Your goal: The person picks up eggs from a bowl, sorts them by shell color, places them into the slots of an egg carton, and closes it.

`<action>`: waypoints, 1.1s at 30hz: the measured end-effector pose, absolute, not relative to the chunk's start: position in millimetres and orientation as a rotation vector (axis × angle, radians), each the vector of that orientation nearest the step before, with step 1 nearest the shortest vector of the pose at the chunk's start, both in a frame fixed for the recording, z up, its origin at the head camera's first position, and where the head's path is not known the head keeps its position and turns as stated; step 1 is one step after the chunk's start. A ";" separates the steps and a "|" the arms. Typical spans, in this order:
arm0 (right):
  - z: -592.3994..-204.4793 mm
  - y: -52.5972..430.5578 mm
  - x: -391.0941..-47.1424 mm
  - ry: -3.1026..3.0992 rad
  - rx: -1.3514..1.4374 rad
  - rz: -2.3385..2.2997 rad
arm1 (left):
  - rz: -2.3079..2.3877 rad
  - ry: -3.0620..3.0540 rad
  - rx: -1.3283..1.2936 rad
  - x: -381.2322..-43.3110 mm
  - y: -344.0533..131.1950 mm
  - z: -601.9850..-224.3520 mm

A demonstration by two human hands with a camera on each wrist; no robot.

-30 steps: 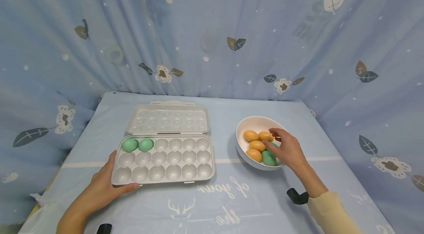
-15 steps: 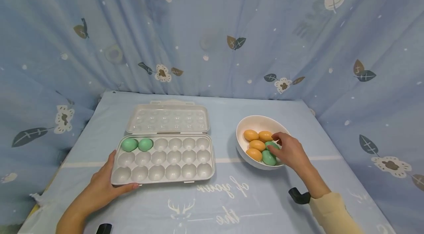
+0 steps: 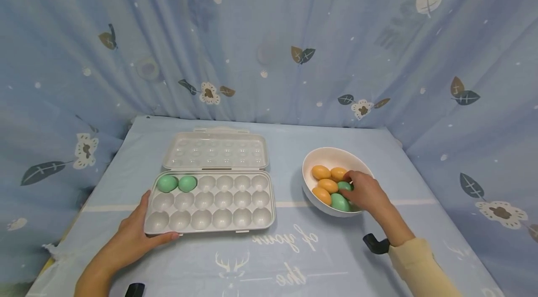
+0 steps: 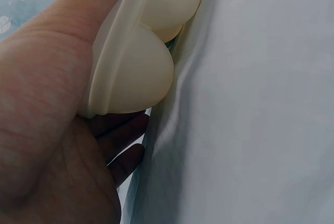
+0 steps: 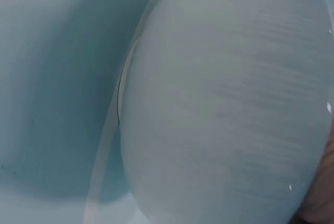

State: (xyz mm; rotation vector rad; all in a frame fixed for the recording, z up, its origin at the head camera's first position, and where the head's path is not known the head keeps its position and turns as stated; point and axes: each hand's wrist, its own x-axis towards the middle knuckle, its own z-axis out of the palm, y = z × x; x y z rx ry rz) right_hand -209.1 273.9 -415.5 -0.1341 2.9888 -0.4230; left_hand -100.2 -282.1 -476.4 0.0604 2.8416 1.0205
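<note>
A pale egg box (image 3: 208, 201) lies with its lid (image 3: 215, 150) folded back on the table. Two green eggs (image 3: 167, 183) fill the back-left cups. My left hand (image 3: 132, 238) holds the box's near-left corner, thumb along the front edge and fingers along the left side; the left wrist view has the rounded cup undersides (image 4: 135, 72) beside the palm. Inside the white bowl (image 3: 313, 157), my right hand (image 3: 367, 190) pinches a green egg (image 3: 344, 186) between thumb and fingers. Another green egg (image 3: 340, 202) and several orange eggs (image 3: 328, 186) lie alongside. The bowl's outer wall (image 5: 224, 98) covers much of the right wrist view.
A light blue printed cloth (image 3: 294, 259) covers the table. Blue patterned curtain (image 3: 260, 45) hangs behind and at both sides. A dark wrist-camera piece (image 3: 376, 244) sits below the right wrist, with another (image 3: 135, 290) near the left.
My right hand has lowered over the green egg in the bowl, and its fingers have closed around it. The left hand stays at the egg box's corner. The head view has shifted slightly.
</note>
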 end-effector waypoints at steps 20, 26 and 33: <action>-415.8 269.2 -207.9 3.035 -0.136 -0.457 | 1.006 2.839 0.054 -99.2 -282.8 -477.3; -407.0 261.6 -209.5 3.080 -0.170 -0.569 | 1.008 2.832 0.057 -99.9 -284.5 -477.4; -402.6 249.0 -215.1 3.132 -0.244 -0.606 | 1.026 2.857 0.069 -98.5 -281.9 -477.9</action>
